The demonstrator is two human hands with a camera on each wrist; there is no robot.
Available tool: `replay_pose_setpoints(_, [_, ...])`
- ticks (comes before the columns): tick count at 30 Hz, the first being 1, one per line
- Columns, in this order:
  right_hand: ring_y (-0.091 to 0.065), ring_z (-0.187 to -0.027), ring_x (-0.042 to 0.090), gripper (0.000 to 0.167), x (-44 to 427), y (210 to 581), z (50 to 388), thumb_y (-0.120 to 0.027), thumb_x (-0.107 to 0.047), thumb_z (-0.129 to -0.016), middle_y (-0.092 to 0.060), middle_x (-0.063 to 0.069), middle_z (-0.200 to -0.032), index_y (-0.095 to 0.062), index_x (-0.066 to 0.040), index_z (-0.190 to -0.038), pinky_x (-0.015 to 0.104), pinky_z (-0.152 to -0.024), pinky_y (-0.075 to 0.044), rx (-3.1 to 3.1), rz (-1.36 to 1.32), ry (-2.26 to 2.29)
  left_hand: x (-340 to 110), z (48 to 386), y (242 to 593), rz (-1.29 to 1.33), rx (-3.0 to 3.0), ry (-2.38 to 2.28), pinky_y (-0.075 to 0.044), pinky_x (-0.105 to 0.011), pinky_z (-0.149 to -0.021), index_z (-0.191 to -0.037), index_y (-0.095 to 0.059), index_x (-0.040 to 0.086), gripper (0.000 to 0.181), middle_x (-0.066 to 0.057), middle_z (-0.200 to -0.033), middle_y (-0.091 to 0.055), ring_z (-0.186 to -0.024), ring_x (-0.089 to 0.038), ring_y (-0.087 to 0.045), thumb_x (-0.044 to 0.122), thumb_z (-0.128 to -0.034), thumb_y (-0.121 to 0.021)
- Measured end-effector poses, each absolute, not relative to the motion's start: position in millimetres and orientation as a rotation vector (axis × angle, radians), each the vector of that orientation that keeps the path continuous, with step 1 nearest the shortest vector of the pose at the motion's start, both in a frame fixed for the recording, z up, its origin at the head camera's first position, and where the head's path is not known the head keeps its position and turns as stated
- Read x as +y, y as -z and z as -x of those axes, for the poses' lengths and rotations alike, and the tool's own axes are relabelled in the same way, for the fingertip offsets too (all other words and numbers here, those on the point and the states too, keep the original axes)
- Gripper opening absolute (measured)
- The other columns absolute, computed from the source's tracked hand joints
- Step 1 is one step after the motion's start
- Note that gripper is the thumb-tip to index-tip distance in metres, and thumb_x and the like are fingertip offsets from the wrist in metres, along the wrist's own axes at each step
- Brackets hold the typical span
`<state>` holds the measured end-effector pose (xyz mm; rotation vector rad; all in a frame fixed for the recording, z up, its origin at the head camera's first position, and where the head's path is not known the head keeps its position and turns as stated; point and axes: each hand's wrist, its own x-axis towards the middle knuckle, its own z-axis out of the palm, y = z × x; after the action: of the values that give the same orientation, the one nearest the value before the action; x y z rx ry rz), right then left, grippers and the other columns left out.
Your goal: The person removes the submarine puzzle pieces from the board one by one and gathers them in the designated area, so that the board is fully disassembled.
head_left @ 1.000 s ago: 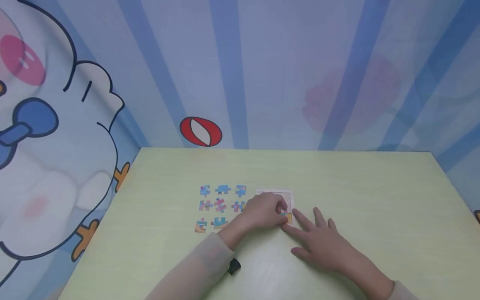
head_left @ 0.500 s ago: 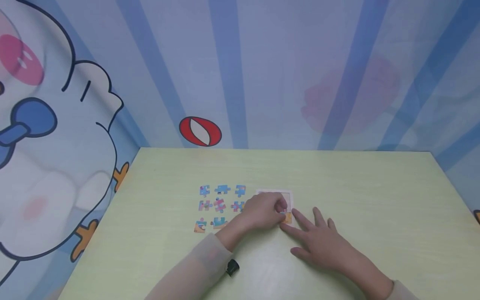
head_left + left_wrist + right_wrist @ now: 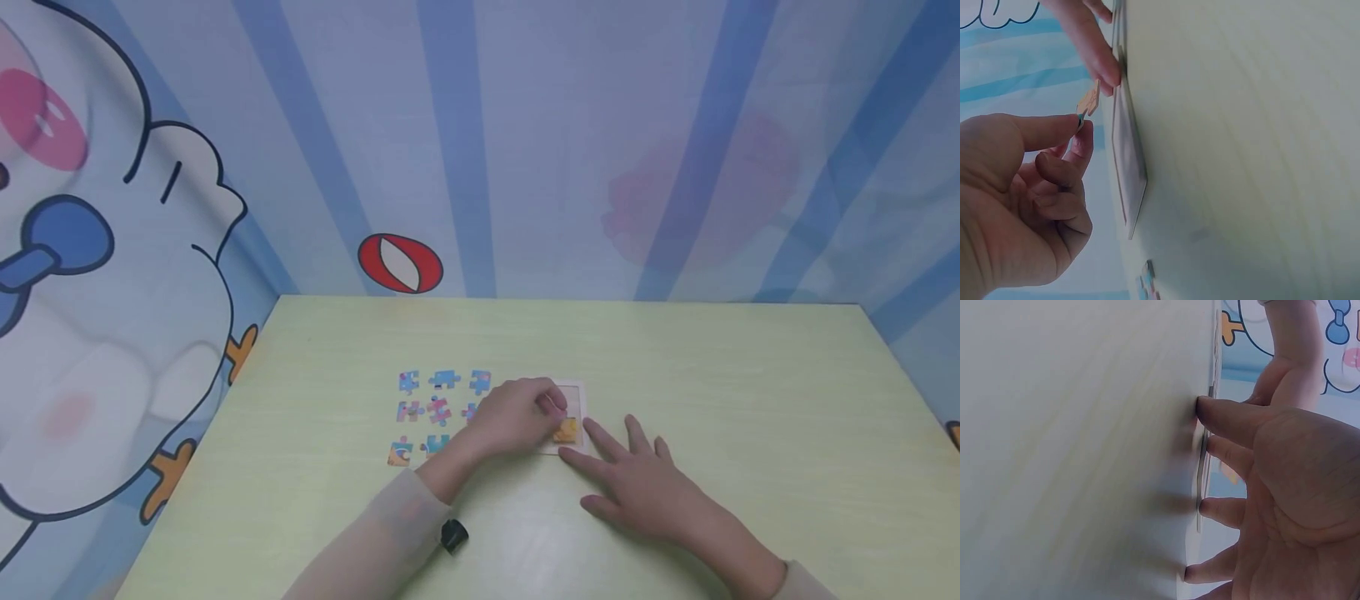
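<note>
Between thumb and forefinger, my left hand pinches a jigsaw piece, orange-yellow on its face. In the left wrist view, the piece is tilted and held apart from the shallow white puzzle tray; the other fingers curl into the palm. My right hand lies with spread fingers at the right near corner of the tray, fingertips touching its edge and the table. The left hand covers much of the tray in the head view; the part that shows is a bare pale bottom.
Several loose jigsaw pieces lie in rough rows on the pale green table, left of the tray; the left arm hides some of them. A small black object shows beside the left sleeve. A patterned blue cloth hangs behind the table.
My left hand has shifted slightly left with the pinched piece, lifting it from the tray's near right corner, so more of its orange-yellow face shows. The right hand stays in place.
</note>
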<state>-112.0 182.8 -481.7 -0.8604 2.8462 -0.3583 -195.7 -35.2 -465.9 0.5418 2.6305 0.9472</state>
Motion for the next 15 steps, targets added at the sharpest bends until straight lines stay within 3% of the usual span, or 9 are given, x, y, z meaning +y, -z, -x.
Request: replay_pose_setpoints(15, [-0.028, -0.137, 0.070, 0.058, 182.2, 484.0, 111.8, -0.066, -0.047, -0.099, -0.037, 0.015, -0.164, -0.051, -0.035, -0.154, 0.083, -0.093, -0.035, 2.838, 0.832, 0.352, -97.9, 183.8, 461.7, -0.496, 2.636, -1.042, -0.051, -0.037, -0.077, -0.101, -0.073, 0.022, 0.005, 0.011, -0.092, -0.066, -0.088, -0.013, -0.061, 0.022, -0.0980, -0.069])
